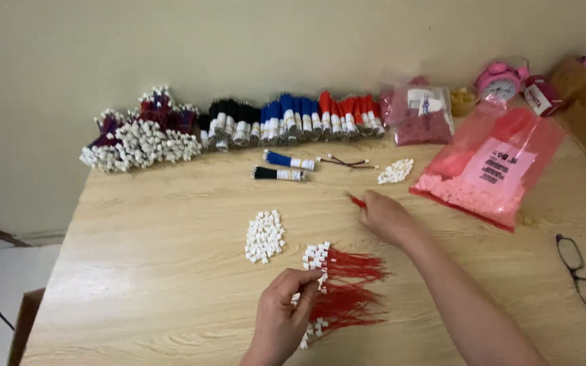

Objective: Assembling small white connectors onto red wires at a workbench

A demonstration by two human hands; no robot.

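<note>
— Red wire leads with small white plastic connectors (344, 288), where do they lie?

— In a loose fan on the pale wood-grain worktop (157, 271), just in front of the person. Their white ends point left, toward the left hand (283, 315); the red tails run right, so the long axis goes roughly left to right.

— Which hand is nearer?

— The left one. Its grip is pinched around one white connector at the pile's left edge, touching the bundle.

— And the right hand (384, 218)?

— Farther back and to the right, clenched on a single thin red lead (355, 200) whose tip pokes out up and to the left.

— What sits around them?

— A small heap of loose white connectors (264, 236) lies just left of the pile. Beyond are taped bundles of blue, black and red wires (293, 122), a translucent red bag of pale pink parts (493, 169), and black-framed glasses (581, 274) at the right.
</note>
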